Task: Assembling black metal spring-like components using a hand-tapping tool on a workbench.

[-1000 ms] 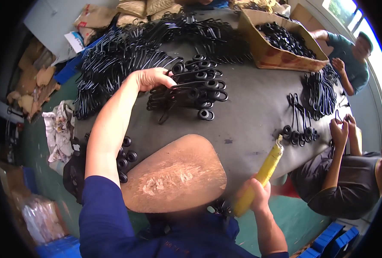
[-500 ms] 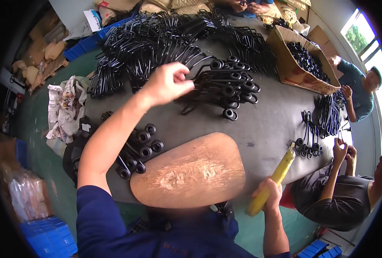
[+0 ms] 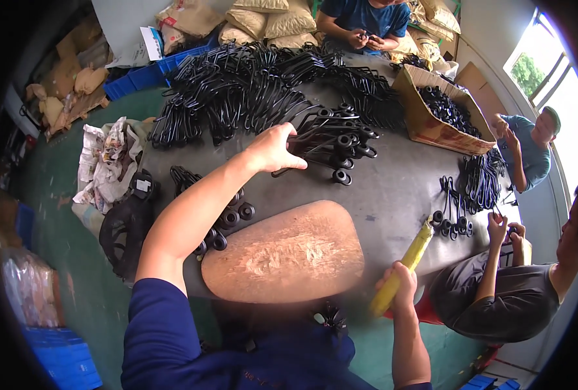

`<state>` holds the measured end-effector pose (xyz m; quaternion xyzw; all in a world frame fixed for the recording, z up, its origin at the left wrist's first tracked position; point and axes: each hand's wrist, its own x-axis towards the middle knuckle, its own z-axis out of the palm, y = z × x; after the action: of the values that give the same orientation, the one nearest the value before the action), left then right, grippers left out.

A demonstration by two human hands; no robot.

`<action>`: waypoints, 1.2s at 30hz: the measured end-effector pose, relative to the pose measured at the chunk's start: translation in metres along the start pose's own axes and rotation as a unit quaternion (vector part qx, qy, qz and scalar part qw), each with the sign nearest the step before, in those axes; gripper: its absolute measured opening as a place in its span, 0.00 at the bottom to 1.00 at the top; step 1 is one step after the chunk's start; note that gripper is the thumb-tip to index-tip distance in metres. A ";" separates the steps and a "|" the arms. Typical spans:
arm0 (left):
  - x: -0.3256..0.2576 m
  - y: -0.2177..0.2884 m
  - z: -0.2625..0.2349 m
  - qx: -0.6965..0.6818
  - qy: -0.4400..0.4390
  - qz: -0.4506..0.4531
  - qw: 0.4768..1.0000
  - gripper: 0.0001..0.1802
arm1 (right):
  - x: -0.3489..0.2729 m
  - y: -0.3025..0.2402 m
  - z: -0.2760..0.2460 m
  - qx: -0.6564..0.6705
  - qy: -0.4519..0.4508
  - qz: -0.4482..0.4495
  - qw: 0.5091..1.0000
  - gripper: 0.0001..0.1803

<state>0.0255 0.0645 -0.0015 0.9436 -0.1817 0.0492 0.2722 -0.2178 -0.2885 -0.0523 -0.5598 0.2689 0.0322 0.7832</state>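
My left hand reaches over the table with thumb and fingers apart. It is at the near left end of a stack of black bent metal rods with rubber rings; whether it touches them I cannot tell. My right hand is wrapped round a thick yellow stick, held tilted up at the table's near edge. Between my arms lies a rounded wooden board, its middle scuffed and splintered. More ringed rods lie beside the board, partly behind my left forearm.
A large heap of black bent rods covers the table's far side. At the far right stands a cardboard box of black rings. Co-workers sit at the right, far right and far side. A paper-lined sack stands at left.
My left hand has moved right and a little nearer to me, its thumb and fingers spreading at the rod stack. My right hand keeps the yellow stick. The whole view has shifted slightly.
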 end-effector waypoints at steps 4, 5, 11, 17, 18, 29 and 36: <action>0.005 0.009 -0.007 -0.373 -0.129 -0.189 0.899 0.26 | 0.000 0.003 -0.006 -0.003 -0.009 -0.006 1.000 0.11; 0.005 0.007 -0.006 -0.439 -0.107 -0.217 0.865 0.20 | -0.001 0.003 -0.006 0.000 -0.010 -0.006 1.000 0.11; 0.004 0.036 0.004 -0.538 0.095 -0.188 0.816 0.10 | -0.001 0.006 -0.008 0.022 -0.031 -0.011 0.999 0.11; -0.040 0.103 -0.096 -0.321 0.109 0.038 0.940 0.07 | 0.000 0.005 -0.009 0.017 -0.025 -0.003 1.000 0.12; -0.053 0.115 -0.110 -0.284 0.107 0.075 0.950 0.07 | 0.001 0.002 -0.009 0.001 -0.031 -0.009 0.999 0.13; -0.149 0.139 -0.055 0.008 0.014 0.242 0.970 0.05 | -0.094 -0.065 0.056 -0.053 -0.142 -0.137 0.979 0.13; -0.166 0.139 -0.047 0.020 0.049 0.254 0.966 0.05 | -0.156 -0.043 0.074 -0.102 -0.258 -0.417 0.865 0.23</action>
<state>-0.1796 0.0331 0.0753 0.8682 -0.4012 0.1663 0.2400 -0.3072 -0.1992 0.0728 -0.6682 -0.2065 -0.1272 0.7034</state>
